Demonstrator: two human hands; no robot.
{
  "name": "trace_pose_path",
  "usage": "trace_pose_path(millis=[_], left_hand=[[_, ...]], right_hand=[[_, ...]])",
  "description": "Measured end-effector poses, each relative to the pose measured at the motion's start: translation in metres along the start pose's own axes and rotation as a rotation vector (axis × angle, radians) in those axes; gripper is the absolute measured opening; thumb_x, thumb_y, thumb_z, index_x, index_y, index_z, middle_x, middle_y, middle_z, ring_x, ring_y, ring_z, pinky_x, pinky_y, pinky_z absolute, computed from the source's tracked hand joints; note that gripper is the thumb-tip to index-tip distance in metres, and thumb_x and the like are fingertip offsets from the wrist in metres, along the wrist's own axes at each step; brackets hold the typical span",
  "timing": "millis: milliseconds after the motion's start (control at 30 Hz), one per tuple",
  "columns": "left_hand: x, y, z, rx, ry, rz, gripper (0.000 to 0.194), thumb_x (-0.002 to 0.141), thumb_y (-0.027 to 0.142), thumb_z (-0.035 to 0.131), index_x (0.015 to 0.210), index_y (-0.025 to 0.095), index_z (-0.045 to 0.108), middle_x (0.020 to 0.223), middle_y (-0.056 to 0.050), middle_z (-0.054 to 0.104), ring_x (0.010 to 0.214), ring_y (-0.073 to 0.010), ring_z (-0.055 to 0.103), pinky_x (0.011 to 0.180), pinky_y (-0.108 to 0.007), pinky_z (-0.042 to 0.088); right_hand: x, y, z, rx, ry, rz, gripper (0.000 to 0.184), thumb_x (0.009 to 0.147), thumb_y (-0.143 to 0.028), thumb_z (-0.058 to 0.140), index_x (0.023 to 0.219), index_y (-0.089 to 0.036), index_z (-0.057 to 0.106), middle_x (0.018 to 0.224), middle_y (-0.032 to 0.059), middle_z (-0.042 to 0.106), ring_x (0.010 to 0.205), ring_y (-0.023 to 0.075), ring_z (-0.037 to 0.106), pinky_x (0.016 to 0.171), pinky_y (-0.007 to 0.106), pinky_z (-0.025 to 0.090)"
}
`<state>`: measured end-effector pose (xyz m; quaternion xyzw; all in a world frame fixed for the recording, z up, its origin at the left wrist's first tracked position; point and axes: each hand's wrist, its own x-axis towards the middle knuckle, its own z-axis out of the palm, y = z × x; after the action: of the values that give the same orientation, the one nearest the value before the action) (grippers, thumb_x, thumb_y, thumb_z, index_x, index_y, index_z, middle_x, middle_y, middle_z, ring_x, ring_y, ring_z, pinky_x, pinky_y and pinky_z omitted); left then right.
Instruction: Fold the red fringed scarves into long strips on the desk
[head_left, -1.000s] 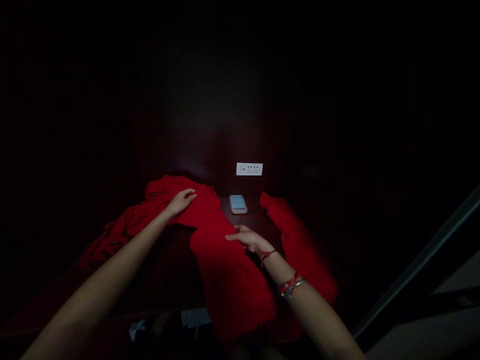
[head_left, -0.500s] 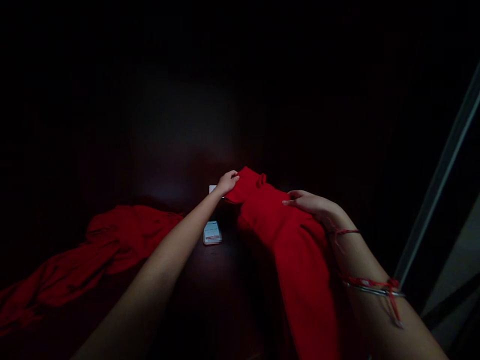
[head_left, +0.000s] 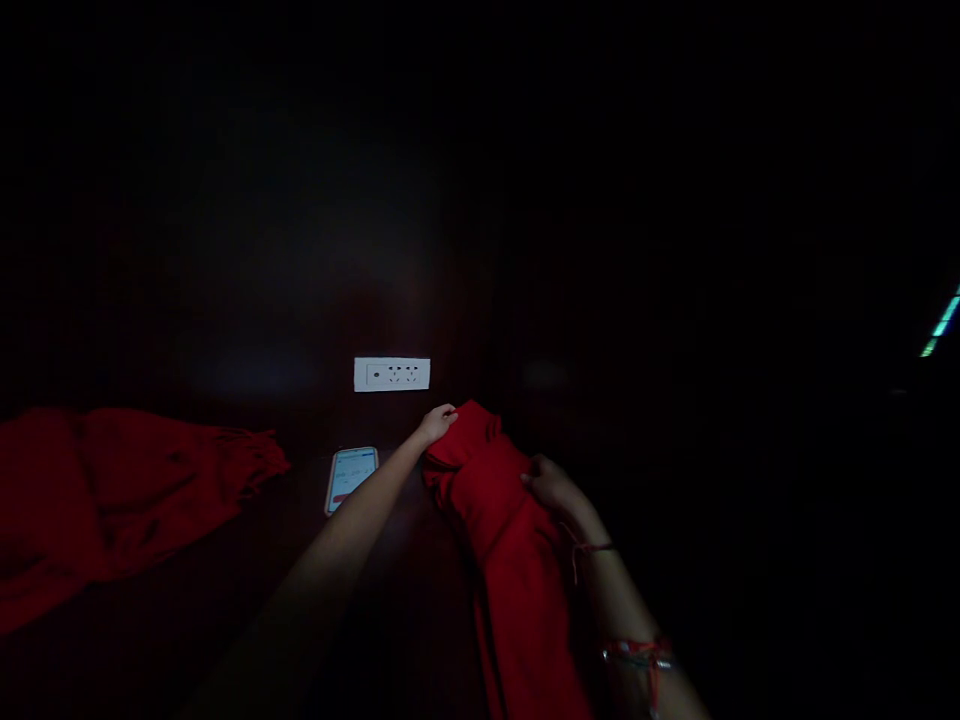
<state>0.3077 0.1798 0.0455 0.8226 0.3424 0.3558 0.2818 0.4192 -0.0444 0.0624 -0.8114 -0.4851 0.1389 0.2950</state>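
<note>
My left hand (head_left: 437, 423) pinches the far left end of a long red cloth (head_left: 491, 505), thumb on top. On the cloth's right edge my right hand (head_left: 553, 486) is closed, its thumb over the fabric and the other fingers partly hidden. The cloth is folded and wrinkled near its far end and runs down toward me, out of the bottom of the view. Whether it is a garment or a scarf I cannot tell.
A second red cloth with a fringed end (head_left: 180, 490), like a scarf, lies at the left. A lit phone (head_left: 352, 472) rests on the dark surface, partly behind my left forearm. A white wall socket (head_left: 392, 374) is beyond. The surroundings are very dark.
The view has shifted, so the socket now shows in full and the phone appears larger. Both hands and the held cloth sit lower and further left in the picture, still in the same grip.
</note>
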Motion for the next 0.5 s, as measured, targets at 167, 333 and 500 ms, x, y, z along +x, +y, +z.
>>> trace_pose_path(millis=[167, 333, 500], left_hand=[[0.003, -0.022, 0.018, -0.008, -0.036, -0.053, 0.014, 0.072, 0.019, 0.044, 0.073, 0.015, 0.058, 0.072, 0.0, 0.059, 0.07, -0.0123, 0.051, 0.063, -0.02, 0.038], [-0.01, -0.038, 0.033, 0.023, -0.064, -0.135, 0.011, 0.069, 0.02, 0.05, 0.065, 0.016, 0.059, 0.07, -0.003, 0.06, 0.068, -0.015, 0.053, 0.06, -0.021, 0.037], [-0.018, -0.042, 0.026, 0.037, -0.053, -0.183, 0.019, 0.073, 0.027, 0.046, 0.063, 0.016, 0.058, 0.067, -0.004, 0.061, 0.066, -0.0158, 0.054, 0.058, -0.021, 0.036]], right_hand=[[-0.005, -0.011, 0.01, -0.33, -0.052, 0.104, 0.033, 0.075, -0.01, 0.037, 0.107, -0.01, 0.047, 0.097, 0.0159, 0.057, 0.085, 0.0219, 0.055, 0.064, 0.028, 0.04], [-0.024, -0.032, 0.025, -0.477, 0.103, -0.011, 0.039, 0.081, -0.028, 0.032, 0.119, -0.019, 0.036, 0.113, 0.0163, 0.045, 0.1, 0.0286, 0.045, 0.074, 0.041, 0.038], [-0.024, -0.035, 0.05, -0.506, -0.115, -0.096, 0.064, 0.072, -0.06, 0.03, 0.128, -0.033, 0.015, 0.136, 0.0077, 0.01, 0.119, 0.0371, 0.011, 0.081, 0.061, 0.02]])
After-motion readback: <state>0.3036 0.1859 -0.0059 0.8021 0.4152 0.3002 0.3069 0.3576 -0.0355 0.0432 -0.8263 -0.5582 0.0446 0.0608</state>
